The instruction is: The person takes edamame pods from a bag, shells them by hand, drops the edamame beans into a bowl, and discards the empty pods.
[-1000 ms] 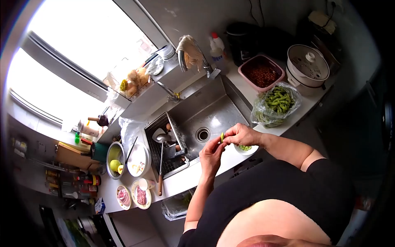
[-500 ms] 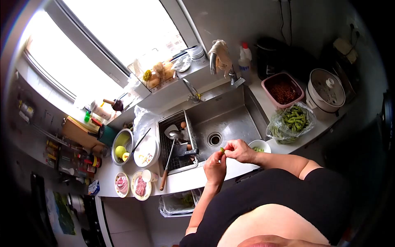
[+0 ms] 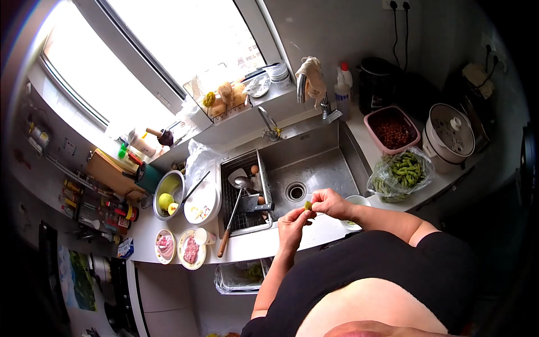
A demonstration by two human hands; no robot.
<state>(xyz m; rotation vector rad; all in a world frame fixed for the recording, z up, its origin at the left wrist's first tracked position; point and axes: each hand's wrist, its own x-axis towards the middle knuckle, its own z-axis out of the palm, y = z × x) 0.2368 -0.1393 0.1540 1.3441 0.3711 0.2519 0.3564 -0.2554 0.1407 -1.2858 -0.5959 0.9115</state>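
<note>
Both hands meet over the counter's front edge, just in front of the sink. A small green pod (image 3: 308, 206) is pinched between them. My left hand (image 3: 292, 226) grips it from the left, fingers curled. From the right, my right hand (image 3: 331, 204) holds its other side with the fingertips. Partly hidden behind my right wrist is a white bowl (image 3: 358, 201) with light green bits in it. A clear plastic bag of green pods (image 3: 405, 170) lies on the counter to the right.
The steel sink (image 3: 314, 163) has a drying rack (image 3: 247, 219) with a cleaver, ladle and eggs. Plates of meat (image 3: 191, 250), a white bowl stack (image 3: 203, 203) and a steel bowl (image 3: 169, 191) stand left. A pink basin (image 3: 392, 130) and white cooker (image 3: 449, 135) stand right.
The view has swung, so the counter and sink appear further right and lower. The hands stay together at the pod, which now shows as a smaller piece between the fingertips.
</note>
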